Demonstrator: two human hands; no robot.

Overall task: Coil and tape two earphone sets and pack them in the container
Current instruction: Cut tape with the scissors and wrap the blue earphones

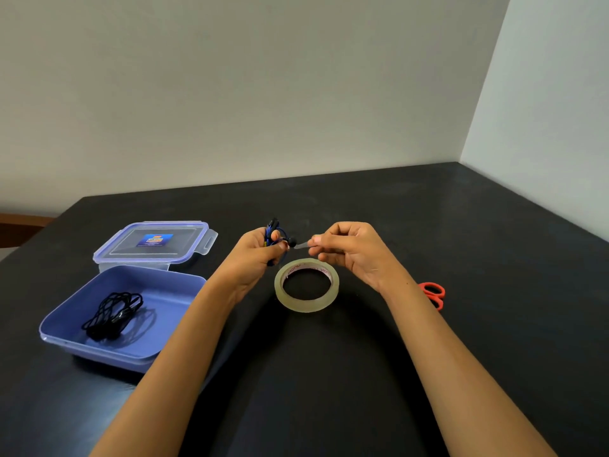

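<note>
Blue-corded earphones (275,237), coiled into a small bundle with a black earbud poking out to the right, sit in your left hand (255,255), whose fingers and thumb curl round the coil and hold it above the desk (461,225). Your right hand (349,252) pinches a short strip of clear tape (300,245) between thumb and forefinger, its free end just beside the earbud; you cannot tell whether it touches. Right below both hands a roll of clear adhesive tape (306,285) lies flat on the black desk. Near your right wrist, partly hidden by it, lie scissors with orange-red handles (433,293). Off to your left stands an open pale blue plastic container (171,291), and inside it rests a coiled set of black earphones (113,313). Just behind the container is its translucent lid (151,242) with a blue label.
</note>
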